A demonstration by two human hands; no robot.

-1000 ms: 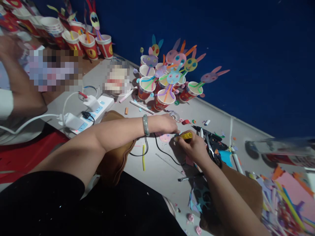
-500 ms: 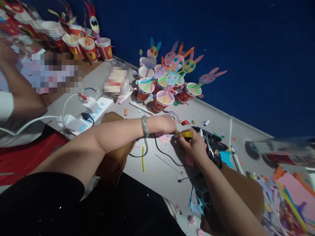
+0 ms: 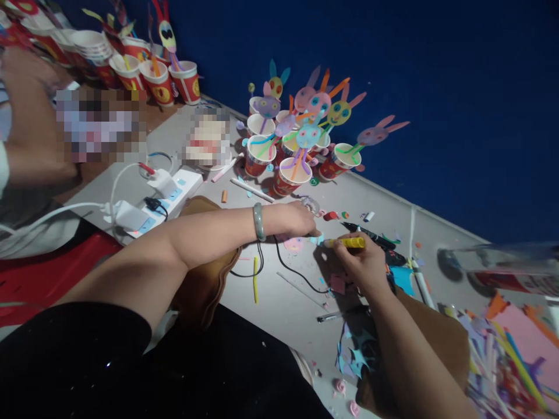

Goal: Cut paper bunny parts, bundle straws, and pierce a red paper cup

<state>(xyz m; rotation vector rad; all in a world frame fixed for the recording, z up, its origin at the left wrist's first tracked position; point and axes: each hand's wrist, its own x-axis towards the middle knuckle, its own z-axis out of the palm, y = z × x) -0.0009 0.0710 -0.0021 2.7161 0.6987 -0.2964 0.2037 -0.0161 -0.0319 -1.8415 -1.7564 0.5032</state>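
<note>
My left hand (image 3: 300,220), a green bangle on its wrist, is curled with a fingertip on a small light-blue paper piece (image 3: 317,239) on the table. My right hand (image 3: 365,261) grips a yellow marker (image 3: 353,242) lying almost level, its tip pointing left close to that paper. Whether the tip touches it, I cannot tell. A pink paper face (image 3: 293,243) lies partly under my left wrist. Beyond my hands stand several red-and-white paper cups (image 3: 292,177) bearing paper animal heads with long ears.
A white power strip (image 3: 171,201) with plugs lies at left. Scissors (image 3: 384,273) and black pens (image 3: 371,234) sit beside my right hand. A black cord (image 3: 292,269) crosses the table. Coloured scraps (image 3: 502,355) pile up at right. Another person's arm (image 3: 37,128) is at far left.
My right hand has drawn the yellow marker rightward, away from my left hand, and the light-blue paper shows better. My left hand stays nearly in place. The other person's arm has shifted.
</note>
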